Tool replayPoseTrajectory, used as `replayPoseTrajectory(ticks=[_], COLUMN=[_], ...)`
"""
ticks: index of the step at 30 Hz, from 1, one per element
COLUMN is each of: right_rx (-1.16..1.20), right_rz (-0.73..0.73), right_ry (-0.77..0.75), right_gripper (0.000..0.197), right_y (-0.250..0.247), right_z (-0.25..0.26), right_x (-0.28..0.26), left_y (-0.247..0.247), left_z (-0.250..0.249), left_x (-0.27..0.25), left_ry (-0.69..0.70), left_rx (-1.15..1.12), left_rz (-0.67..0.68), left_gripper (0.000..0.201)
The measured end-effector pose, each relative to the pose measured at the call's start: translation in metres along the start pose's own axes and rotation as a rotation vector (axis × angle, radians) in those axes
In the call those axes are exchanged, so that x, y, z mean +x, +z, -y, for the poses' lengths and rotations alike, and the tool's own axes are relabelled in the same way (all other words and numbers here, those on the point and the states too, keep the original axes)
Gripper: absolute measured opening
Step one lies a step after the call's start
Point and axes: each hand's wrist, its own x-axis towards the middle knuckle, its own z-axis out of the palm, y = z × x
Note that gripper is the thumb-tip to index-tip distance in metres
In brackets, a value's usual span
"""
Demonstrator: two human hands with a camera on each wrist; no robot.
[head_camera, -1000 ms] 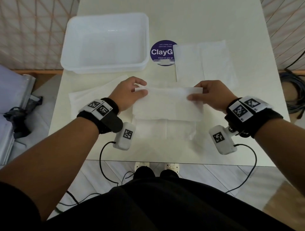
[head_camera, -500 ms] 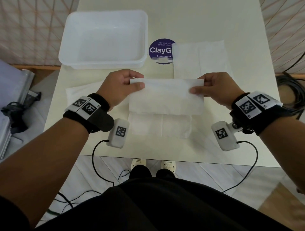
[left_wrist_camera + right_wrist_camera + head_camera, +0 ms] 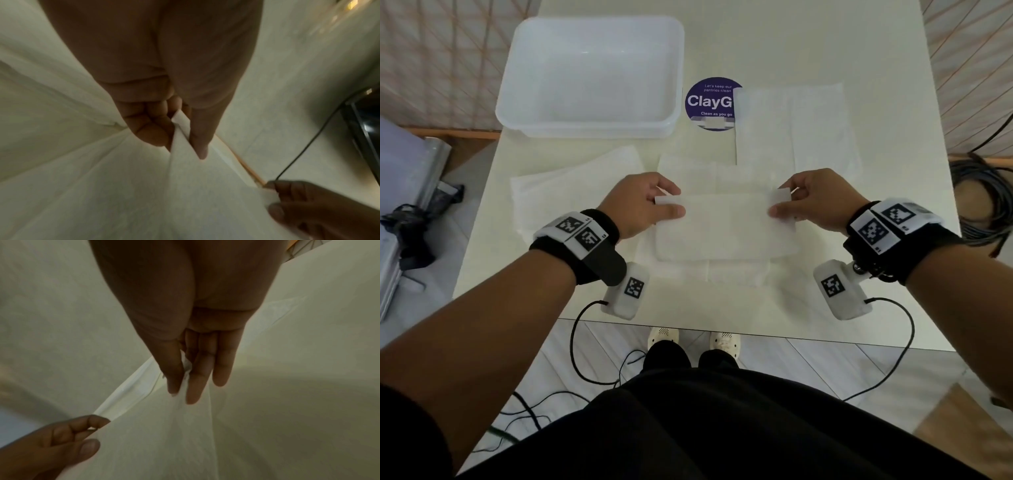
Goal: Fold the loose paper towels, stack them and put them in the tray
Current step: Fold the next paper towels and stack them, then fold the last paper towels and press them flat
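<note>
A folded white paper towel (image 3: 726, 226) hangs between my two hands, just above another paper towel (image 3: 709, 171) lying flat on the table. My left hand (image 3: 669, 207) pinches its upper left corner between thumb and fingers, as the left wrist view shows (image 3: 183, 129). My right hand (image 3: 780, 205) pinches the upper right corner (image 3: 185, 378). A third towel (image 3: 571, 192) lies flat to the left, and a fourth towel (image 3: 794, 126) lies at the back right. The white plastic tray (image 3: 517, 113) stands at the back left with nothing in it.
A round purple sticker (image 3: 709, 102) sits between the tray and the back right towel. The table's front edge (image 3: 722, 329) is close to my body. Coiled black cables (image 3: 983, 202) lie off the table on the right, and grey gear (image 3: 404, 192) on the left.
Both hands have brought the held towel back toward me and lower, over the flat towel; the grip at both corners is unchanged.
</note>
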Motion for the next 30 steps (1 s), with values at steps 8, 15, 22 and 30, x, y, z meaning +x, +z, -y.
replayPoseTrajectory(ticks=[8, 15, 22, 30], right_rx=[-0.407, -0.622, -0.875, -0.827], right_rz=[-0.074, -0.149, 0.191, 0.137], right_ry=[0.025, -0.311, -0.288, -0.218], right_gripper=[0.039, 0.056, 0.063, 0.091], right_y=[0.020, 0.040, 0.086, 0.067], right_z=[-0.004, 0.013, -0.014, -0.051], right_x=[0.002, -0.012, -0.026, -0.026], left_y=[0.028, 0.044, 0.096, 0.077], left_z=[0.003, -0.010, 0.016, 0.036], left_x=[0.011, -0.002, -0.007, -0.009], left_ry=[0.030, 0.366, 0.348, 0.343], left_rx=[0.497, 0.679, 0.991, 1.025], left_rz=[-0.026, -0.065, 0.238, 0.217], left_gripper=[0.040, 0.052, 0.077, 0.083])
